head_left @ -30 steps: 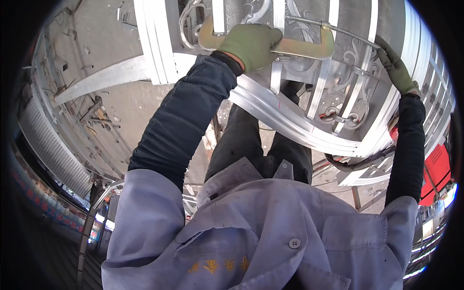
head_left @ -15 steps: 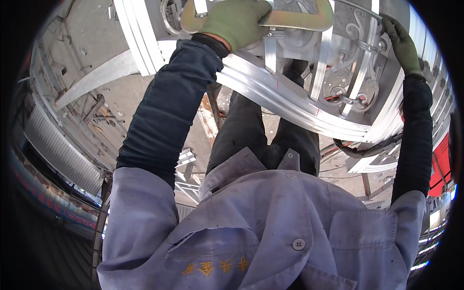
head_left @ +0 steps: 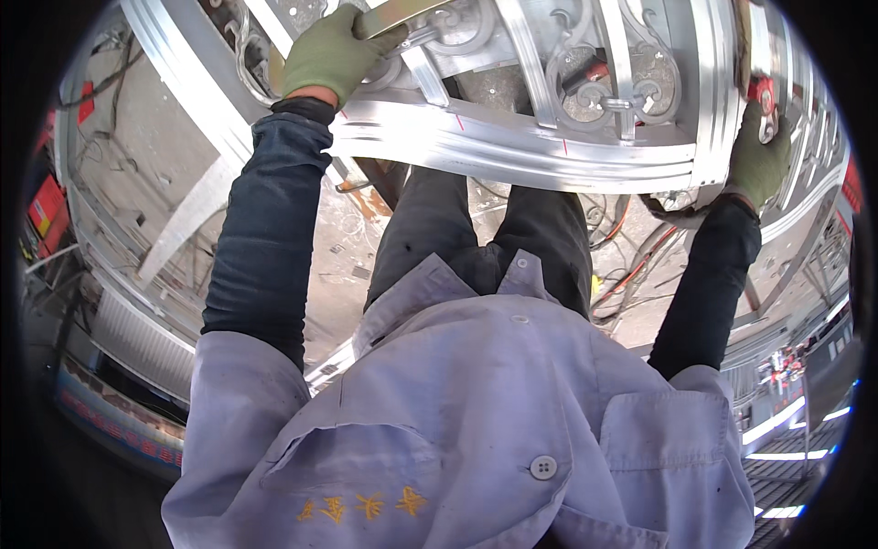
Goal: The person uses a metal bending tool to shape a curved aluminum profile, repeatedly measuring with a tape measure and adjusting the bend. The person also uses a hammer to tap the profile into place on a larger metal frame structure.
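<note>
Left hand: the green-gloved left hand is closed around the gold-coloured C-clamp.
Right hand: the green-gloved right hand touches a red and silver tool; I cannot tell if its fingers are squeezing it.
C-clamp: at the top, over the shiny frame, partly cut off by the picture's edge.
Frame: a silver metal frame with straight bars, curly scrolls and red marks on its curved bottom rail.
Legs: dark trousers just below that rail.
Floor: red and black cables lie on the grey floor.
</note>
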`<state>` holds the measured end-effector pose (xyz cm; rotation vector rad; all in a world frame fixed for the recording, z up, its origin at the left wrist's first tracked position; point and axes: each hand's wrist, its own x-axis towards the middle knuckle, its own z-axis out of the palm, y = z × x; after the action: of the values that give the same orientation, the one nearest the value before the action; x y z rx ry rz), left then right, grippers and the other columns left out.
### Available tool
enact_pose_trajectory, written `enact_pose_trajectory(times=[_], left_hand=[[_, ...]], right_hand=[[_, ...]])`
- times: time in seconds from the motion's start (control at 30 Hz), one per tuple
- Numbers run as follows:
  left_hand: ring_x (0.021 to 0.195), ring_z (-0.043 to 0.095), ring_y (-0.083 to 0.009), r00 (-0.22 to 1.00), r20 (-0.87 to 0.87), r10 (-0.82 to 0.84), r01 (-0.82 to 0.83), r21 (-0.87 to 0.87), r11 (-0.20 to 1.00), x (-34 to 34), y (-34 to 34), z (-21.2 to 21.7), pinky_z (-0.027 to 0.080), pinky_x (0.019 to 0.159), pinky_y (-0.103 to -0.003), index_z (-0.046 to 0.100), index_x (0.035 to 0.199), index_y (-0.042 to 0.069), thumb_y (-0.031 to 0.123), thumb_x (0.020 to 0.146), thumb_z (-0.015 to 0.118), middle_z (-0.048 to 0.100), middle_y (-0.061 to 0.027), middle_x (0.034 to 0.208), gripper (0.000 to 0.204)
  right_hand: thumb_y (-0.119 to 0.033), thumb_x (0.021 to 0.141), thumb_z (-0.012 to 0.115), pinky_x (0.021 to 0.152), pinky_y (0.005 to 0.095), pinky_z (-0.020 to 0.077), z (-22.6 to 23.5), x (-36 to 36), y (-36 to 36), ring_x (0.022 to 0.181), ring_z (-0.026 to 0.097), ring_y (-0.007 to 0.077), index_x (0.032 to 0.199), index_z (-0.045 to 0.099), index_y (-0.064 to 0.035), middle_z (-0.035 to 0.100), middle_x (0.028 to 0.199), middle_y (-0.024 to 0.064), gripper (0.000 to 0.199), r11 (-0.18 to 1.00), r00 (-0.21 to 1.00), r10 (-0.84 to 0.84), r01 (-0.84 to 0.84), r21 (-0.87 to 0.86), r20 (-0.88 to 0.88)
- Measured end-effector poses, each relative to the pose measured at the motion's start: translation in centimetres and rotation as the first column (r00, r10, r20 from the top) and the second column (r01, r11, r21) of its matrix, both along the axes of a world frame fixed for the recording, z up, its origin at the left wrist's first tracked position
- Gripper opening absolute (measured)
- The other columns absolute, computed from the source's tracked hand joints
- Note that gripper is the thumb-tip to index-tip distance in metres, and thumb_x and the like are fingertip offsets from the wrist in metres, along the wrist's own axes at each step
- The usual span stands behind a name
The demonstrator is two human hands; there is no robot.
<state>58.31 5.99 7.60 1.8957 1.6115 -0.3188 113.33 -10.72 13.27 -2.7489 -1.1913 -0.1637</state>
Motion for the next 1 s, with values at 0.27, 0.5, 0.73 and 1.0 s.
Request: enact_pose_trajectory(times=[0.27,0.5,0.73,1.0], left_hand=[[0.103,0.081,-0.0298,0.998,0.055,0.013,-0.007,-0.108,0.994,0.4,0.6,-0.2,0.061,0.095,-0.042,0.079,0.134,0.0,0.073,0.095,0.084,0.084,-0.0175,0.111,0.082],[0.102,0.078,-0.02,0.997,0.022,0.072,-0.069,-0.125,0.99,0.7,0.0,0.0,0.06,0.095,-0.036,0.079,0.135,0.002,0.059,0.094,0.093,0.085,-0.011,0.11,0.072],[0.103,0.078,-0.0204,0.986,0.093,0.137,-0.117,-0.202,0.972,0.0,0.8,-1.2,0.06,0.098,-0.037,0.079,0.138,0.0,0.059,0.091,0.096,0.085,-0.011,0.113,0.077],[0.093,0.076,-0.0226,0.965,0.138,0.225,-0.181,-0.276,0.944,-0.1,1.1,-2.7,0.059,0.088,-0.038,0.078,0.134,-0.001,0.05,0.092,0.096,0.084,-0.0085,0.105,0.068]], right_hand=[[-0.066,0.108,0.059,0.112,0.0472,0.0577,-6.4,6.3,-5.9,0.129,0.077,0.038,0.149,0.078,-0.0218,0.08,0.141,0.0182,0.063,0.98,0.995,-0.04,0.023,-0.198,-0.087],[-0.08,0.099,0.065,0.127,0.0443,0.0456,-5.1,9.0,-4.5,0.149,0.063,0.0321,0.16,0.071,-0.0305,0.076,0.154,0.0073,0.078,0.994,0.999,0.032,-0.036,0.099,0.038],[-0.089,0.105,0.045,0.135,0.0415,0.0337,-9.8,12.0,-5.6,0.16,0.055,0.0291,0.171,0.057,-0.0315,0.068,0.164,0.0071,0.089,0.98,0.971,0.161,-0.136,-0.144,0.178],[-0.054,0.107,0.066,0.098,0.0537,0.061,-1.8,5.9,-1.7,0.115,0.079,0.0424,0.139,0.073,-0.0178,0.082,0.121,0.0191,0.049,0.971,0.98,0.197,-0.197,-0.133,-0.012]])
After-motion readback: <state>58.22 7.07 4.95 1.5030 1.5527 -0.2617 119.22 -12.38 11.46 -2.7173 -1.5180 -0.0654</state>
